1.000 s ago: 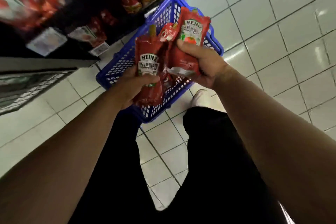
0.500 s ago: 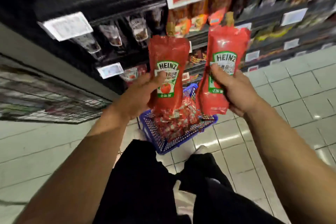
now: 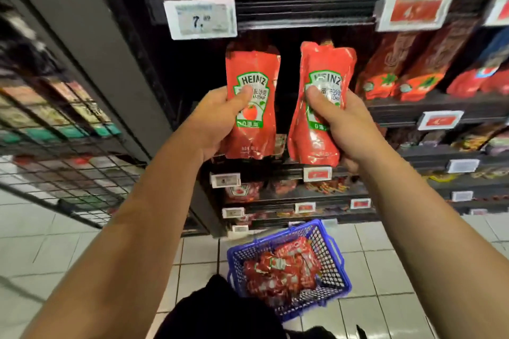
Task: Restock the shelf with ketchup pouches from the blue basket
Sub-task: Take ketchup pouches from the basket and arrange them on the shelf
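Observation:
I hold two red Heinz ketchup pouches upright in front of a dark gap in the shelf [image 3: 303,12]. My left hand [image 3: 217,121] grips the left ketchup pouch [image 3: 252,74], thumb across its label. My right hand [image 3: 341,124] grips the right ketchup pouch [image 3: 325,63] the same way. Below, on the tiled floor, stands the blue basket [image 3: 334,250] with several more red pouches [image 3: 281,270] heaped inside.
A white price tag [image 3: 201,18] hangs on the shelf edge above the pouches. Red packets [image 3: 410,71] fill the shelf to the right, with more rows of goods below. A wire-mesh rack [image 3: 63,151] stands at the left. My dark trouser leg [image 3: 217,314] is next to the basket.
Both hands have lifted the pouches from over the basket up to shelf height. My view has tilted up, so the basket now sits low in the frame.

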`<state>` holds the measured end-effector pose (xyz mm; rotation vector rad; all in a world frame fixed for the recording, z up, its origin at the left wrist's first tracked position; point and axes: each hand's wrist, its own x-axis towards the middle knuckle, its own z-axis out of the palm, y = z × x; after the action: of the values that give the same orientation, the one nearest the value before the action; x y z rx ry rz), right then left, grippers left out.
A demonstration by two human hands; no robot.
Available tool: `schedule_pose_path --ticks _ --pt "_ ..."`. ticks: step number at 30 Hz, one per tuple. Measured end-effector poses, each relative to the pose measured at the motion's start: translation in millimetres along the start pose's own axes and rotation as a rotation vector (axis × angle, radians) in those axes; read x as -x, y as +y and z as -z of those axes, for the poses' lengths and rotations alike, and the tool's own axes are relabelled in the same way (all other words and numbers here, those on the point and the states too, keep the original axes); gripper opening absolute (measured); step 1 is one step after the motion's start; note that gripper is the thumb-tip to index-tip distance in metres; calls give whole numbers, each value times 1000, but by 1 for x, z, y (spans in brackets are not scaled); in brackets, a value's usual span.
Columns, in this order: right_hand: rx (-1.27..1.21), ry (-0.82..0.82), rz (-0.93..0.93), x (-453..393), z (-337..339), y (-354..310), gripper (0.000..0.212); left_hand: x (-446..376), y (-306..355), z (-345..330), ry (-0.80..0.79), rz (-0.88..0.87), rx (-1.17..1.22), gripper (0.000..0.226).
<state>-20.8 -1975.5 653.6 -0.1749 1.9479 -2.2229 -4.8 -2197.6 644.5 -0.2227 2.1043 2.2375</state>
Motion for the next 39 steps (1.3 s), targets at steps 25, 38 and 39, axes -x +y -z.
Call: schedule_pose_path --ticks 25,38,39 --pt "-134 191 -78 -143 30 27 44 -224 -4 -31 52 -440 -263 47" --pt "107 181 309 -234 11 18 44 -241 -28 -13 348 -587 -540 79" --pt "158 167 319 -244 9 18 46 -243 -27 -13 368 -583 -552 79"
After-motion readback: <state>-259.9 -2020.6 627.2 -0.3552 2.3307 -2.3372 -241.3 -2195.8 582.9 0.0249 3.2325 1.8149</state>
